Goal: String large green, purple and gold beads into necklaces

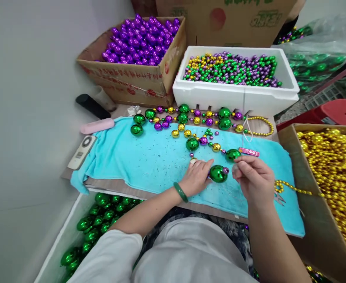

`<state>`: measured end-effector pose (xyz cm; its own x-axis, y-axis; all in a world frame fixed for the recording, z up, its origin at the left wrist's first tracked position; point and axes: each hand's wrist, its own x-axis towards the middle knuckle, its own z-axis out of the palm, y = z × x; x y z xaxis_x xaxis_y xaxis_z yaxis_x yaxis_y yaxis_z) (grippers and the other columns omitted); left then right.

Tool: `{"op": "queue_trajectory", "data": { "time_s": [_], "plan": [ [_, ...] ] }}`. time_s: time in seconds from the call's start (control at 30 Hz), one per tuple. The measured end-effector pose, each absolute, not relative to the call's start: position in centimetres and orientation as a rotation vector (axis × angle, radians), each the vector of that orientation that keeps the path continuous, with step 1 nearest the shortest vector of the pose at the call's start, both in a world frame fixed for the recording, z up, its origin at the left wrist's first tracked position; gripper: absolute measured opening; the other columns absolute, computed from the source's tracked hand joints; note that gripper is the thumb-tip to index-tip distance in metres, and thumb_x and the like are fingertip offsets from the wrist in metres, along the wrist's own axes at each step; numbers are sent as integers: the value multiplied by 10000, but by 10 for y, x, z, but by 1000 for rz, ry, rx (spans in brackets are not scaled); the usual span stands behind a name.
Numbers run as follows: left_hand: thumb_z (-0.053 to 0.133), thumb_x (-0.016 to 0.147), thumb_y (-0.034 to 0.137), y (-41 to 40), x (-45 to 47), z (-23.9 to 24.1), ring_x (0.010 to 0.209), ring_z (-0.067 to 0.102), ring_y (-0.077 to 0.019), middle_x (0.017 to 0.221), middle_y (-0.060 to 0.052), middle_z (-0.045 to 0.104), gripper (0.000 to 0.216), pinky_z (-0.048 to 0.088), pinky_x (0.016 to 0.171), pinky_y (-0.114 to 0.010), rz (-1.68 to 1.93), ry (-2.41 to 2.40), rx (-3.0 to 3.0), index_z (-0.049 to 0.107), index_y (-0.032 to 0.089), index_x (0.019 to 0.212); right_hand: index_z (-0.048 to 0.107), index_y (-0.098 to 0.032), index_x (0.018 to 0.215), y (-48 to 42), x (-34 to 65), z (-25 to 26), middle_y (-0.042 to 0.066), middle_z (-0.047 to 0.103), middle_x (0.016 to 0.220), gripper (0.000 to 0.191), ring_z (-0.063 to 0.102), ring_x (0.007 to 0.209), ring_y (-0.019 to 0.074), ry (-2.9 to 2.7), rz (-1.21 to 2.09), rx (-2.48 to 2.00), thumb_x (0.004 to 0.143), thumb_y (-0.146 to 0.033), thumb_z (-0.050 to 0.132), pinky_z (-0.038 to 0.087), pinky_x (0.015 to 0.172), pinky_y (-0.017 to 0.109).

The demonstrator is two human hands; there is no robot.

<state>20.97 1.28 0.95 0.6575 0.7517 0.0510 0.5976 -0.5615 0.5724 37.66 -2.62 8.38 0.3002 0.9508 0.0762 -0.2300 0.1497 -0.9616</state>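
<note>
My left hand (196,176) wears a green bangle and lies on the blue towel (149,165), its fingers closed over a bead strand. From its thumb side pokes a large green bead (218,173) with a small purple bead (225,170) at its end. Just to the right, my right hand (256,177) is pinched; what its fingertips hold, if anything, is too small to make out. Beyond both hands, the strand bends around with a green bead (192,144), a gold bead (216,147) and another green bead (233,155). Several small loose beads (208,132) lie nearby.
A finished-looking bead necklace (224,113) lies along the back. Behind stand a carton of purple beads (161,74) and a white foam box (234,92). Gold bead chains fill a carton (311,188) at right. Green beads (102,212) lie below left. Scissors (279,199) rest by my right wrist.
</note>
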Motion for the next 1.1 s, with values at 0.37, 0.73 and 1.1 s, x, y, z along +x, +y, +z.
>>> {"op": "queue_trajectory", "data": {
  "time_s": [0.37, 0.73, 1.1],
  "plan": [
    [576, 858, 263, 51, 135, 23, 1131, 543, -302, 1126, -112, 661, 310, 275, 1063, -555, 392, 1291, 2547, 610, 197, 1159, 637, -163, 726, -17, 395, 61, -61, 462, 465, 216, 393, 401, 58, -555, 956, -1211, 647, -305, 780, 245, 350, 164],
    [589, 833, 203, 78, 83, 7, 1296, 382, -369, 1351, -167, 503, 475, 372, 1034, -561, 273, 1288, 2694, 563, 228, 1307, 638, -157, 746, -23, 405, 39, -62, 459, 471, 220, 374, 401, 55, -501, 970, -1268, 650, -306, 768, 223, 348, 169],
    [529, 910, 407, 10, 129, 14, 1260, 467, -335, 1278, -170, 565, 481, 361, 1060, -518, 592, 1237, 2568, 510, 182, 1334, 663, -169, 781, -39, 375, 49, -48, 449, 478, 183, 386, 431, 72, -664, 1219, -1296, 720, -326, 734, 243, 391, 198]
  ]
}}
